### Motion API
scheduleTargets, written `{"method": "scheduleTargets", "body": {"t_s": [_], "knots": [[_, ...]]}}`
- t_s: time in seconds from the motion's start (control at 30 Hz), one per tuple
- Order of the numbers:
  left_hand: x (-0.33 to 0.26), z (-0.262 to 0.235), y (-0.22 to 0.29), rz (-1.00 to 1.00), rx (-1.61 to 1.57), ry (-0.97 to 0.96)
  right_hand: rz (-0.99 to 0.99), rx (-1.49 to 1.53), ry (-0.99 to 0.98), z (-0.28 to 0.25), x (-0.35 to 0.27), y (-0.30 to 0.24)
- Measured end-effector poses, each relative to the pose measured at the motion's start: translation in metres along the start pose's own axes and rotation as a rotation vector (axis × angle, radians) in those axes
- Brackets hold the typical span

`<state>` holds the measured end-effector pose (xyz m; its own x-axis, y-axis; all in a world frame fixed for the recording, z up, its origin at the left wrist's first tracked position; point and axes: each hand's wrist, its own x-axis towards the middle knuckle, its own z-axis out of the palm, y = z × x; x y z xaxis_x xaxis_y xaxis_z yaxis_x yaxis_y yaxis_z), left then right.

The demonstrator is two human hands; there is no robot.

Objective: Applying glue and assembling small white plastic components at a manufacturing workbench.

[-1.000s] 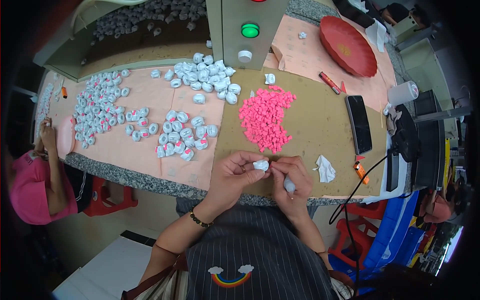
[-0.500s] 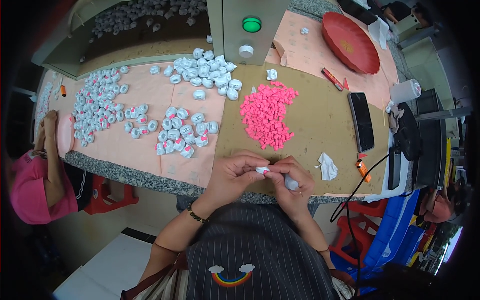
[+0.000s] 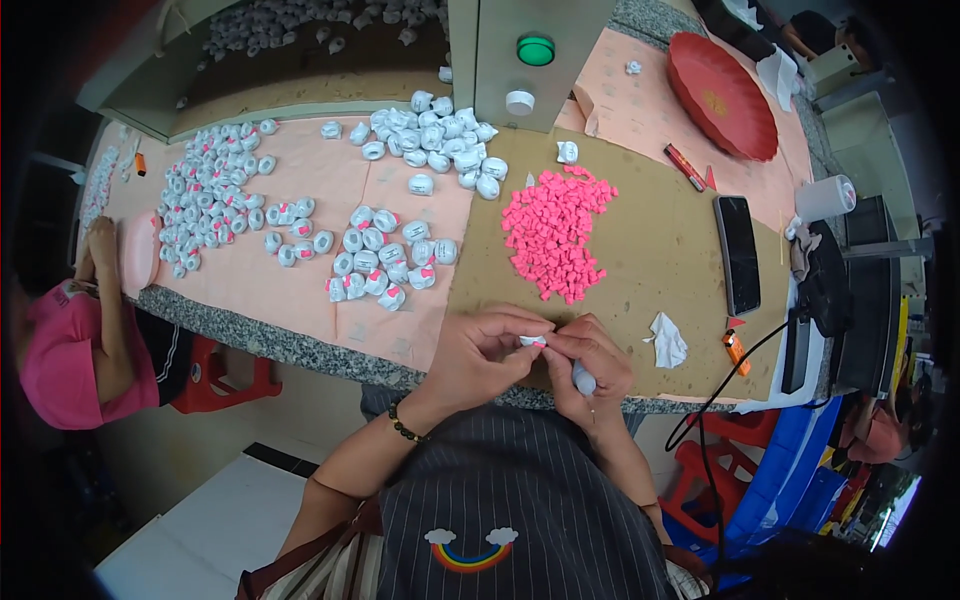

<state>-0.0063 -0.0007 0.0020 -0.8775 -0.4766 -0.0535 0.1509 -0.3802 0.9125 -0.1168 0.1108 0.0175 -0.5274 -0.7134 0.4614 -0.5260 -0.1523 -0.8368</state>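
**A:** Head view, centre. What do the hands hold?

**B:** The left hand (image 3: 478,352) and right hand (image 3: 592,362) meet at the near edge of the stone-rimmed desk (image 3: 300,345) covered in brown and pink paper. Between their fingertips sits a small white rounded plastic piece (image 3: 533,341), pinched from both sides. The right hand's grip is also clenched round a second white piece or small white tube (image 3: 583,378) low in the palm; which of the two it is cannot be told.

**A:** Head view, desk surface. What indicates finished work?

**B:** A cluster of white pieces bearing pink tags (image 3: 385,264) lies just left of the hands, and a wider spread of similar pieces (image 3: 205,195) extends to the far left. As a judgement, these are completed units, and they are many.

**A:** And what remains?

**B:** A heap of small bright-pink tags (image 3: 560,230) lies beyond the hands, and a pile of plain white pieces (image 3: 435,135) beside the grey post with a green button (image 3: 535,50). Both stocks are substantial, so the work appears well under way but far from finished.

**A:** Head view, periphery?

**B:** A black phone (image 3: 738,255), a red scalloped plate (image 3: 722,95), and a crumpled white scrap (image 3: 667,340). Another person in a pink shirt (image 3: 60,355) sits at the left end.
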Motion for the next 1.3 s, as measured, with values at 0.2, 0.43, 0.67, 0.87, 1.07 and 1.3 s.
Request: {"method": "scheduleTargets", "body": {"t_s": [0.2,0.43,0.67,0.87,1.07,1.3], "knots": [[-0.007,-0.001,-0.010,0.043,0.047,-0.003,-0.018,-0.007,0.004,0.004,-0.004,-0.001],[-0.009,-0.023,0.023,0.610,0.943,0.217,0.106,-0.082,-0.170,0.007,0.008,-0.010],[0.002,-0.056,0.052,0.710,1.229,0.356,0.131,-0.168,-0.352,0.010,0.009,-0.005],[0.076,-0.120,0.096,0.609,1.494,0.645,0.169,-0.084,-0.153,0.010,0.002,0.004],[0.100,-0.144,0.081,0.404,1.342,0.509,0.451,0.214,-0.071,0.007,-0.002,-0.004],[0.059,-0.106,0.093,0.373,0.386,0.355,0.468,0.382,-0.045,-0.015,-0.014,0.004]]}}
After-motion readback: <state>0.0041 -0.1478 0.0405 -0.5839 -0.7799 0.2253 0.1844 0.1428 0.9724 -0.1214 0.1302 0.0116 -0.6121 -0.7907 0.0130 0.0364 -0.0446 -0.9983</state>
